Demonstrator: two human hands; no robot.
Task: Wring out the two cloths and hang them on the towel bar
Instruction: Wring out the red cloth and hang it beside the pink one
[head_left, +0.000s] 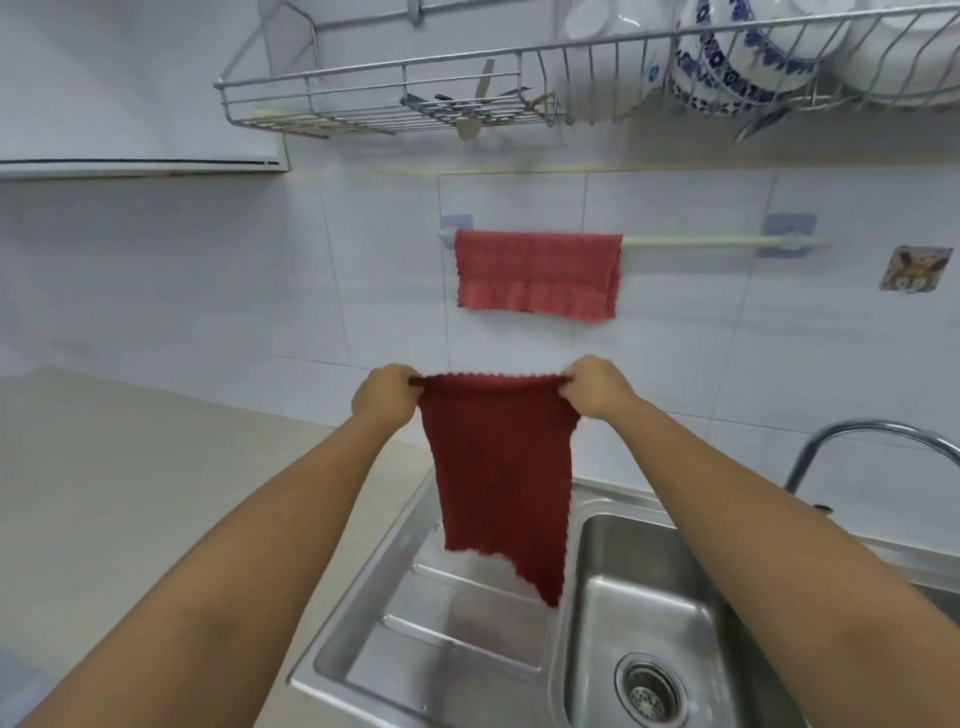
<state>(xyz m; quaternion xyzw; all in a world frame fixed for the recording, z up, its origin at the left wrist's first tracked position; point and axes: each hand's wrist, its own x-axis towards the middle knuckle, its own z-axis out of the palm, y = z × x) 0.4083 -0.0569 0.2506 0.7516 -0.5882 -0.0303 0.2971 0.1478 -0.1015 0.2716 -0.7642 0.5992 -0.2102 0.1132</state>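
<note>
A light red cloth (537, 275) hangs folded over the left half of the pale towel bar (717, 240) on the tiled wall. Below it, a darker red cloth (501, 483) hangs spread flat in the air above the sink's draining board. My left hand (387, 397) pinches its top left corner and my right hand (597, 387) pinches its top right corner, holding the upper edge taut. The right half of the bar is bare.
A steel sink (649, 623) with a draining board (441, 623) lies below, and a curved tap (872, 436) rises at the right. A wire dish rack (415, 98) holding bowls and utensils hangs overhead. A beige countertop (130, 493) extends left.
</note>
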